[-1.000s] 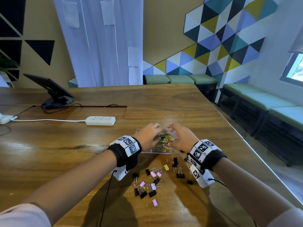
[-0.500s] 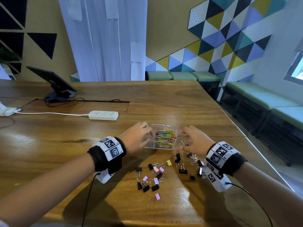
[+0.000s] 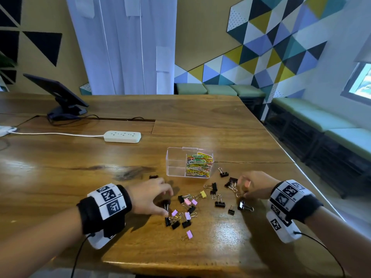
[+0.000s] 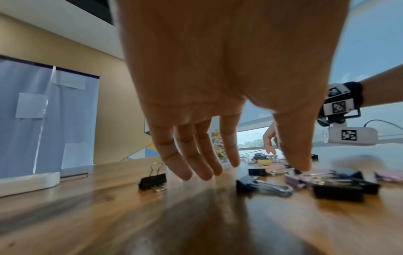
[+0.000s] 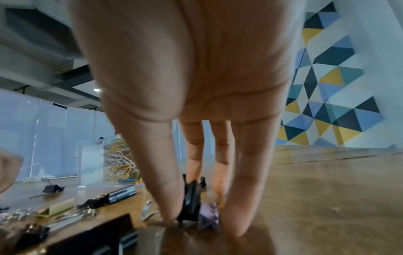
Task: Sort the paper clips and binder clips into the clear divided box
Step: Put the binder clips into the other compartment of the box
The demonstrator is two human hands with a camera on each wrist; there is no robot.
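Lying scattered on the worktop, binder clips are being reached for: left hand spread empty, right hand pinching a black clip; the clear divided box is being left just beyond both hands, its left compartment bare.

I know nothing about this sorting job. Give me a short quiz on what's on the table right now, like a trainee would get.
1. True or false: the binder clips already lie inside the clear box.
2. What lies on the table beyond the box? A) power strip B) mug C) book
3. Fill in: seen from the head camera, the coloured paper clips sit in the box's ____ side.

Key: 1 false; 2 A; 3 right.
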